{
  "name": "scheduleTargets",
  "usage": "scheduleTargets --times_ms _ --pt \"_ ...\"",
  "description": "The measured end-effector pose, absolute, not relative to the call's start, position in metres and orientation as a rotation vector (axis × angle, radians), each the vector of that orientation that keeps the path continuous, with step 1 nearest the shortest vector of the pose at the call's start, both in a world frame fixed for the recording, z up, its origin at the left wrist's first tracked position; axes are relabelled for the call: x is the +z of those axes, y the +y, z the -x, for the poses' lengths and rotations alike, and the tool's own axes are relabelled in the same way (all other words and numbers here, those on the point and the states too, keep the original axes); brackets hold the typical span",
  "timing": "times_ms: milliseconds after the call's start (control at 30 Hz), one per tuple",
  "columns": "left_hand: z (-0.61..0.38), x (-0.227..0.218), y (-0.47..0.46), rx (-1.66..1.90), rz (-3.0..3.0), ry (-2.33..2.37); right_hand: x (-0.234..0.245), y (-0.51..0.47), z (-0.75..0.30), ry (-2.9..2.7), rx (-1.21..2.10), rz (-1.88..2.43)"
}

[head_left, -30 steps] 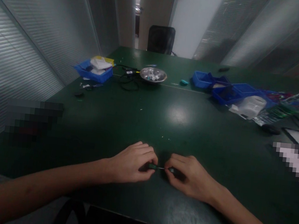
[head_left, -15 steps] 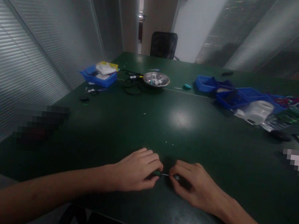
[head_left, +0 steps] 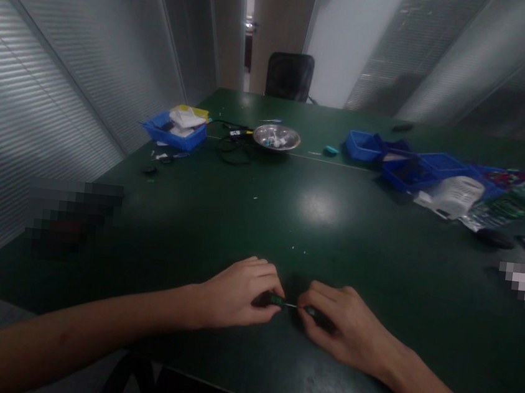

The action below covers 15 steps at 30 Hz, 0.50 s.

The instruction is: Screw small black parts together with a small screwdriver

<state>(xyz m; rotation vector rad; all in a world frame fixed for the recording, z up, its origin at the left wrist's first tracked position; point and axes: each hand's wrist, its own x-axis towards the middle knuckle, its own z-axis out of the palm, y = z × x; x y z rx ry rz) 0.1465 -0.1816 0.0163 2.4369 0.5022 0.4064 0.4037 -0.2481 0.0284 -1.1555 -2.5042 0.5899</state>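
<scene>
Near the front of the dark green table, my left hand (head_left: 247,292) is closed around what looks like a screwdriver (head_left: 275,300) with a dark, green-marked handle. Its thin metal shaft points right, toward my other hand. Opposite it, my right hand (head_left: 334,316) pinches a small dark object (head_left: 310,311) between thumb and fingers. The shaft's tip meets or nearly meets this object; the fingertips hide the exact contact. Most of the dark object lies inside the right palm, so its kind does not show.
A metal bowl (head_left: 276,137) with small white pieces stands far back. Left of it are a black cable (head_left: 233,156) and a filled blue bin (head_left: 175,134). Several blue trays (head_left: 364,146) and clear plastic packaging (head_left: 454,195) lie at right. Tiny white bits (head_left: 299,250) dot the table.
My left hand has rolled slightly and shifted up, so more of the screwdriver's handle shows. The right hand stays almost still, and the camera view has moved a little.
</scene>
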Motion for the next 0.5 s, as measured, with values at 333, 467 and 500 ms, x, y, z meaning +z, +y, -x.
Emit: scheduleTargets --times_ms 333,467,500 --pt "-0.1459 0.0156 -0.1823 0.398 -2.459 0.496 0.0281 -0.2484 -0.3971 -2.458 0.546 1.106" --pt "-0.1457 0.0133 -0.1816 0.410 -2.458 0.496 0.0264 -0.2448 -0.3946 -2.147 0.539 1.109" --pt "-0.1458 0.0133 -0.1814 0.405 -2.458 0.495 0.0256 -0.2436 -0.3952 -2.101 0.525 1.128"
